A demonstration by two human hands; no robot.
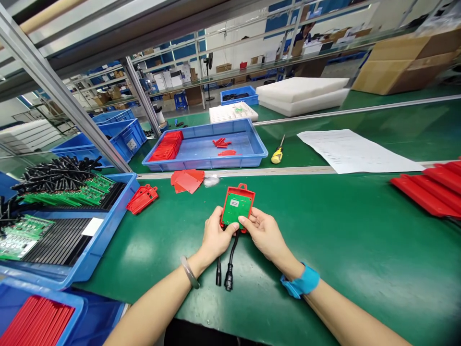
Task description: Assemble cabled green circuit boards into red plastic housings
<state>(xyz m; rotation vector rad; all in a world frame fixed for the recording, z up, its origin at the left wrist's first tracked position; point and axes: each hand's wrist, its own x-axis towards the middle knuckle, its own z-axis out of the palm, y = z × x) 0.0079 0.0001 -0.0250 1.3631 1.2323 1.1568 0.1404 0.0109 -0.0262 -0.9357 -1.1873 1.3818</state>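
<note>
Between my two hands is a red plastic case (pixel 242 188) with a green circuit board (pixel 239 206) lying in it. My left hand (pixel 217 233) grips its lower left side, the thumb over the board's bottom edge. On the right side my right hand (pixel 264 230) holds the case, its thumb pressed on the board's lower part. Two black cables (pixel 231 259) with connectors hang from the lower end towards me. Fingers behind the case are hidden. Beyond it lie flat red plates (pixel 188 181) and a small clear plastic bag (pixel 212 180).
Left stands a blue bin (pixel 118 211) of circuit boards with cables, beside red cases (pixel 142 198). A shallow blue tray (pixel 205 163) holds red parts. Behind are a yellow screwdriver (pixel 277 154) and a paper sheet (pixel 360 151). Red pieces (pixel 428 190) lie right; a metal post (pixel 61 86) rises left.
</note>
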